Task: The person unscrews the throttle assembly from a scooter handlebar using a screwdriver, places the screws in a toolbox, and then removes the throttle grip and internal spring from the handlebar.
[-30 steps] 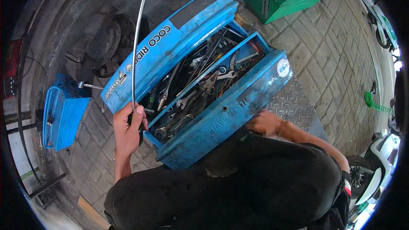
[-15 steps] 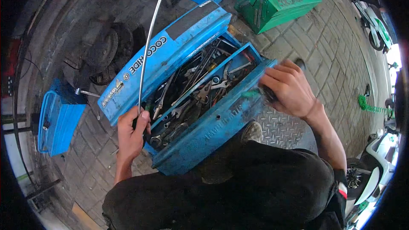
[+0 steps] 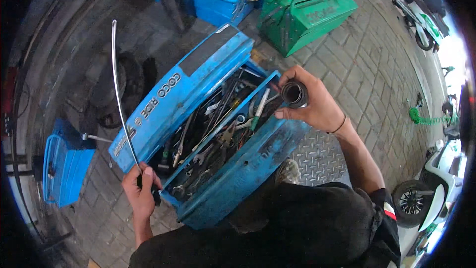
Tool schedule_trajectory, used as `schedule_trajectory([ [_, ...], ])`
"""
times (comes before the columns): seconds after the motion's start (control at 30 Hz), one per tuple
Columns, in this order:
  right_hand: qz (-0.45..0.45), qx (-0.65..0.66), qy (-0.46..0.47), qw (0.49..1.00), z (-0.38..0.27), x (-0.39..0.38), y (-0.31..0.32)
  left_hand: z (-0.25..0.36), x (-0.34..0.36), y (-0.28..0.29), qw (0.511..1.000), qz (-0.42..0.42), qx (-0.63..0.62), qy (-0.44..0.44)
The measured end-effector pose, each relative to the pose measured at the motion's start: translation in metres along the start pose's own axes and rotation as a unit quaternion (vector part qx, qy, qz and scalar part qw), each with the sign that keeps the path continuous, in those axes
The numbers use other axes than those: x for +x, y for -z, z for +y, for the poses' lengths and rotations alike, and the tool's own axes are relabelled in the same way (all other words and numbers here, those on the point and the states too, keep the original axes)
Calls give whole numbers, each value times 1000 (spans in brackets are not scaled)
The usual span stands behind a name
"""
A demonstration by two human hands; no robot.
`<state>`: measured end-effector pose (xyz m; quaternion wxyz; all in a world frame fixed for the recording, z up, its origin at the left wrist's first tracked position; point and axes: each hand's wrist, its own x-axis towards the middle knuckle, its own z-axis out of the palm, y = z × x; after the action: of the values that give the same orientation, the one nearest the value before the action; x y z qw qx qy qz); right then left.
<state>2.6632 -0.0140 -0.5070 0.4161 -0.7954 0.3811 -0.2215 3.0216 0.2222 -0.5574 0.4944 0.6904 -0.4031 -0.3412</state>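
1. Head view: by the right hand [image 3: 313, 98], a dark hollow cylinder [image 3: 299, 100] is gripped between thumb and curled fingers above the right end of the open blue toolbox [image 3: 218, 193]. Its mouth is turned upward, so the ringed inside is exposed.
2. By the left hand [image 3: 140, 184], closed near the toolbox's left end, a thin bright rod [image 3: 114, 52] is held at its near end, probably so that its long, slightly bent shaft stands clear of the tools.
3. Between the hands, wrenches [image 3: 200, 159] are heaped in the near tray, and a white-and-green tool [image 3: 259, 111] is laid on top. The toolbox is set against the dark-clothed legs [image 3: 317, 218], presumably for easy reach.
4. Farther out, a green toolbox [image 3: 310, 17] is placed at the far right and a small blue box [image 3: 69, 168] at the left.
5. The rod's gripped end is covered by the left hand, the cylinder's outer side by the right. Whether the toolbox is touched by either hand cannot be told. A motorcycle [image 3: 444, 188] is cut off at the right.
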Motion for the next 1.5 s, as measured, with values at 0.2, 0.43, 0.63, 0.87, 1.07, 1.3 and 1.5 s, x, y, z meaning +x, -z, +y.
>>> schedule_trajectory([
  [0.2,30,51,-84,995,16,-45,24,20,24,-5,994,-107,-27,15],
  [0.43,117,27,-298,947,39,-141,54,101,43,14,969,-180,151,80],
  [0.63,196,-33,-382,903,-67,-286,116,277,-27,-4,934,-214,231,169],
  [0.87,170,-99,-545,815,-244,-503,219,445,-164,-72,911,-357,133,160],
  [1.07,383,-27,-625,679,-330,-702,169,554,-269,-161,863,-482,147,33],
  [1.3,367,94,-748,545,-454,-904,82,559,-420,-200,778,-580,235,45],
  [1.5,457,116,-817,331,-517,-1035,60,574,-561,-248,628,-679,379,-11],
])
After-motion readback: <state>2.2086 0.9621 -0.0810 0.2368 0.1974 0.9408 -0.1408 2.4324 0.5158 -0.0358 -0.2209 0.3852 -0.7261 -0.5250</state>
